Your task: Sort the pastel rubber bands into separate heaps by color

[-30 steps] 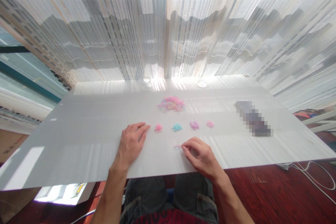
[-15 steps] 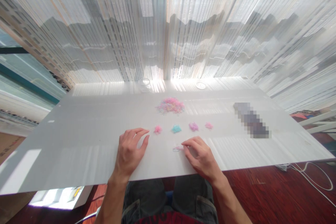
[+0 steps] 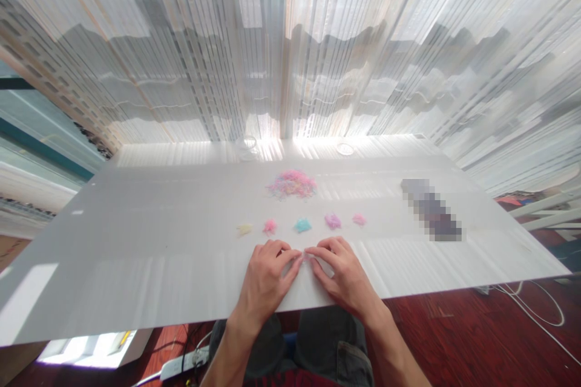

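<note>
i see the left hand (image 3: 267,273) pinching small pale bands (image 3: 305,258); i can't tell whether the right hand (image 3: 341,267) grips. i'd tease gently, low over the table (image 3: 122,224).

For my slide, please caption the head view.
Left hand and right hand meet at tiny bands before five coloured piles, one mixed heap.
</note>
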### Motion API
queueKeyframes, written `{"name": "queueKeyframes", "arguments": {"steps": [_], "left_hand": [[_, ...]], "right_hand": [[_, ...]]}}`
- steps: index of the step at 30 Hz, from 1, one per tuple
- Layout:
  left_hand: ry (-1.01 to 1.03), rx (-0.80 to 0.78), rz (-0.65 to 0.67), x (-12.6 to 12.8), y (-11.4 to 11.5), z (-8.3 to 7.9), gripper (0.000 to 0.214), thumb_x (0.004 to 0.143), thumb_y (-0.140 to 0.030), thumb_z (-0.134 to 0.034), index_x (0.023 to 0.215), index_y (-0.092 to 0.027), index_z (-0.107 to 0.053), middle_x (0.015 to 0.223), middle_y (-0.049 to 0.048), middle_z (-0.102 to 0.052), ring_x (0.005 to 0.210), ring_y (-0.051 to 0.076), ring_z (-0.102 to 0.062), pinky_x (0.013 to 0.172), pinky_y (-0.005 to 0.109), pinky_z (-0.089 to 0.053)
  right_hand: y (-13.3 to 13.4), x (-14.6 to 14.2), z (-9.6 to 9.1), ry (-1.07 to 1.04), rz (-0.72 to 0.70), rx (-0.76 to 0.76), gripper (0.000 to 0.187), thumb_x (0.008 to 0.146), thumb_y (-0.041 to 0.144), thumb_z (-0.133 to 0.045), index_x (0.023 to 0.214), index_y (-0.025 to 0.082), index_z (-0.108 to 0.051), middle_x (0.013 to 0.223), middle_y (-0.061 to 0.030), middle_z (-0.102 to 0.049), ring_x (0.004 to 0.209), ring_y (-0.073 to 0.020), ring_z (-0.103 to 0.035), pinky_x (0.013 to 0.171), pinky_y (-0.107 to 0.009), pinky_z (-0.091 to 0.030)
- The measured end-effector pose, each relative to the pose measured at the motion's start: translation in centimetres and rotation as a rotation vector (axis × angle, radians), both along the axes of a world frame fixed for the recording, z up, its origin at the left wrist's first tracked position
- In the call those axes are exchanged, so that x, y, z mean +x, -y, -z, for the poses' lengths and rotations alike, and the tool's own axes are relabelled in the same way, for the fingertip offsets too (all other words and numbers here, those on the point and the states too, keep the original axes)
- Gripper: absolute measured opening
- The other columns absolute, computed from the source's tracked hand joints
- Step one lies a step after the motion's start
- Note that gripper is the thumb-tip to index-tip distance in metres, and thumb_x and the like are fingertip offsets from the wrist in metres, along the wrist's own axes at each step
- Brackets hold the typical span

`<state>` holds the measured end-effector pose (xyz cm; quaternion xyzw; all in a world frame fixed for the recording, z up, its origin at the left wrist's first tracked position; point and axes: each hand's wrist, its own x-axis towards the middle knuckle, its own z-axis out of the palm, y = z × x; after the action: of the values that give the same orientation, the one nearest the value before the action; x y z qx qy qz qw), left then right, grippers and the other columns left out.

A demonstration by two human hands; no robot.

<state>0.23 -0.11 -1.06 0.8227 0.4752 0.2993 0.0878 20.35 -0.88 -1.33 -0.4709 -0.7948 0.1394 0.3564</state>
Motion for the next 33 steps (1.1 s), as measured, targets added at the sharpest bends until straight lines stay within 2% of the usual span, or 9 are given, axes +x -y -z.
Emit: {"name": "queueKeyframes", "arguments": {"steps": [12, 18, 26, 31, 33], "left_hand": [[-0.004, 0.015, 0.058, 0.04, 0.09, 0.37, 0.017, 0.103, -0.024, -0.053, 0.096, -0.020, -0.069, 0.091, 0.0051, -0.069, 0.084, 0.020, -0.064, 0.076, 0.035, -0.046], [-0.016, 0.062, 0.068, 0.10, 0.12, 0.54, 0.019, 0.105, -0.023, -0.050, 0.097, -0.020, -0.067, 0.092, 0.0057, -0.069, 0.086, 0.020, -0.065, 0.075, 0.035, -0.046], [0.013, 0.098, 0.080, 0.08, 0.19, 0.52, 0.014, 0.104, -0.020, -0.051, 0.100, -0.020, -0.065, 0.098, 0.0058, -0.072, 0.089, 0.021, -0.066, 0.078, 0.035, -0.046], [0.046, 0.077, 0.085, -0.03, 0.34, 0.42, 0.013, 0.102, -0.023, -0.056, 0.112, -0.018, -0.063, 0.104, 0.0069, -0.074, 0.085, 0.021, -0.068, 0.076, 0.035, -0.047], [0.057, 0.063, 0.086, -0.09, 0.36, 0.40, 0.010, 0.102, -0.022, -0.057, 0.108, -0.019, -0.065, 0.100, 0.0056, -0.075, 0.083, 0.020, -0.068, 0.076, 0.035, -0.047]], "right_hand": [[-0.05, -0.02, 0.23, 0.037, 0.004, -0.001, 0.022, 0.097, 0.021, -0.063, 0.116, 0.027, -0.072, 0.097, -0.0075, -0.065, 0.091, -0.0239, -0.062, 0.082, -0.042, -0.055], [0.08, -0.22, 0.12, -0.003, -0.027, 0.021, 0.015, 0.097, 0.020, -0.063, 0.109, 0.024, -0.072, 0.093, -0.0070, -0.066, 0.089, -0.0233, -0.062, 0.079, -0.040, -0.056], [0.07, -0.32, 0.23, -0.064, -0.032, 0.069, 0.011, 0.098, 0.016, -0.061, 0.100, 0.023, -0.070, 0.087, -0.0060, -0.066, 0.085, -0.0225, -0.061, 0.075, -0.037, -0.056], [0.02, -0.32, 0.29, -0.110, -0.015, 0.124, 0.011, 0.097, 0.015, -0.062, 0.098, 0.023, -0.071, 0.085, -0.0052, -0.066, 0.083, -0.0219, -0.063, 0.074, -0.035, -0.056], [0.01, -0.29, 0.31, -0.127, -0.012, 0.129, 0.010, 0.096, 0.015, -0.063, 0.098, 0.022, -0.071, 0.085, -0.0051, -0.066, 0.082, -0.0214, -0.064, 0.074, -0.035, -0.056]]}}
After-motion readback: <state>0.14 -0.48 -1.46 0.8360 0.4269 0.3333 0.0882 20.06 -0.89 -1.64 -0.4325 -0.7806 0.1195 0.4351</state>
